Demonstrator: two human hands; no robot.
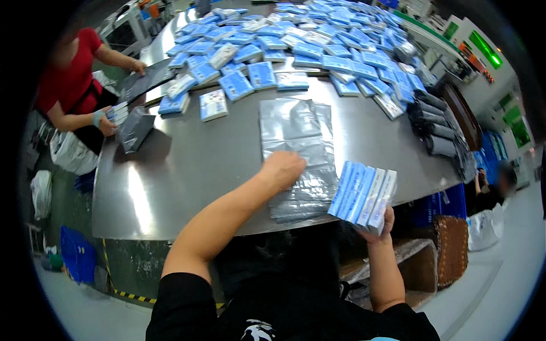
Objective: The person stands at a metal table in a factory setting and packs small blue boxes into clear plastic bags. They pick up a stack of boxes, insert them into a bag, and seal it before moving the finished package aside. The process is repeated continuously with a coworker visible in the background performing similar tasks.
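A pile of flat grey plastic bags (293,128) lies on the metal table in front of me. My left hand (284,169) rests on these bags with its fingers curled in, pinching the top one; the fingertips are partly hidden. Just right of the bags, my right hand (384,224) grips several flat blue-and-white packs (363,196) from below and the side. They stand pressed side by side as one block, tilted, at the table's front edge.
A large heap of blue-and-white packs (263,75) covers the table's far side. Rolled dark bags (441,136) lie at the right edge. At left, a person in red (77,79) handles packs and a grey bag (135,129). An open cardboard box (418,264) stands below the table.
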